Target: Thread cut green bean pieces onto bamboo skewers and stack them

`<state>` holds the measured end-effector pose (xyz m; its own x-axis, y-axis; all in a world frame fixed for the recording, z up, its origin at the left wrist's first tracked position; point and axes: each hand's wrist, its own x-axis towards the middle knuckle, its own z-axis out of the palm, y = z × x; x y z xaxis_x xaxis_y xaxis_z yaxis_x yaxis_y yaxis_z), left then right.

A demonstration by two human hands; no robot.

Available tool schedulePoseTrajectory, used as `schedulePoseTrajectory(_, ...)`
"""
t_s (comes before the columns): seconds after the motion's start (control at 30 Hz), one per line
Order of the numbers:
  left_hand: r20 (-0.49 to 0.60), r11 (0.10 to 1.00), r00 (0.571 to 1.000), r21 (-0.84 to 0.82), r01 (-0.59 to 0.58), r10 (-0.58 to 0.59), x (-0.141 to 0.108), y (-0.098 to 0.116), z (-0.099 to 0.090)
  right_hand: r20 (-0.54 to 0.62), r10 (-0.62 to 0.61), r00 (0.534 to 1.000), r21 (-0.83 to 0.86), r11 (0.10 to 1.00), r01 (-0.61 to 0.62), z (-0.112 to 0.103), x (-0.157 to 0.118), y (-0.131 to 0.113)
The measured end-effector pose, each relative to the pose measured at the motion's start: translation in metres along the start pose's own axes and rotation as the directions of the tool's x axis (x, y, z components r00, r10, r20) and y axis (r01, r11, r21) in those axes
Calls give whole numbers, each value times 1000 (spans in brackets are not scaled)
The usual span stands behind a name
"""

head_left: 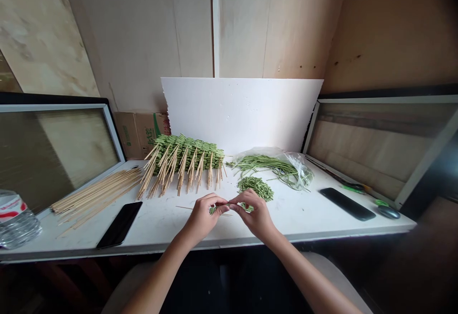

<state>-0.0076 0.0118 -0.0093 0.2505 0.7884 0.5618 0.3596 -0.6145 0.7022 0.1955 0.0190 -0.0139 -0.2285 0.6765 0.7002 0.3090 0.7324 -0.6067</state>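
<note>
My left hand (206, 213) and my right hand (255, 211) meet over the front middle of the table, thumbs and fingertips pinched together. Small pieces of green bean (212, 210) show at the fingers of the left hand. What sits exactly between the touching fingertips is small and mostly covered, but looks like green bean too. A thin wooden skewer (183, 207) passes behind the left hand; whether it is held or lies on the table I cannot tell. Just beyond the right hand is a heap of cut green bean pieces (259, 187).
Bean-loaded skewers (189, 149) are stacked at back left, beside loose bare skewers (100, 190). Long beans (265, 163) lie in a clear plastic bag (298, 168). Phone (119, 224), water bottle (17, 221), dark oblong object (347, 203), computer mouse (388, 212) and scissors (352, 186) flank them.
</note>
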Motion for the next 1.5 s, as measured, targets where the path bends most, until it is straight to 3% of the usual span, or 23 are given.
schedulePoseTrajectory(0.27,22,998,999,-48,-35,36,-1,2,0,23,115,993,196,974,-117,4,-2,-2)
schedulePoseTrajectory(0.4,17,994,999,-106,-42,44,-1,3,1,82,269,960,408,869,-279,9,-4,0)
schedulePoseTrajectory(0.5,14,983,1000,-183,9,-7,0,-1,1,104,346,932,511,786,-349,11,-4,-1)
schedulePoseTrajectory(0.6,6,958,994,-266,109,-111,2,-10,-1,44,415,909,512,772,-377,5,0,5)
schedulePoseTrajectory(0.73,28,891,968,-385,241,-250,3,-20,-2,-96,474,875,360,836,-414,-21,11,30)
schedulePoseTrajectory(0.83,58,847,951,-441,297,-303,4,-24,-1,-216,414,884,72,910,-409,-51,17,58)
schedulePoseTrajectory(0.97,82,846,940,-415,334,-331,4,-30,-2,-251,396,883,-237,860,-453,-78,21,96)
schedulePoseTrajectory(1.2,22,939,956,-179,293,-294,5,-50,-11,-149,356,923,-446,809,-384,-70,48,134)
schedulePoseTrajectory(1.37,41,911,946,-262,320,-320,4,-55,-10,-94,339,936,-544,770,-334,-62,66,139)
schedulePoseTrajectory(1.5,48,900,947,-301,316,-317,4,-57,-9,-89,337,937,-554,765,-327,-64,68,129)
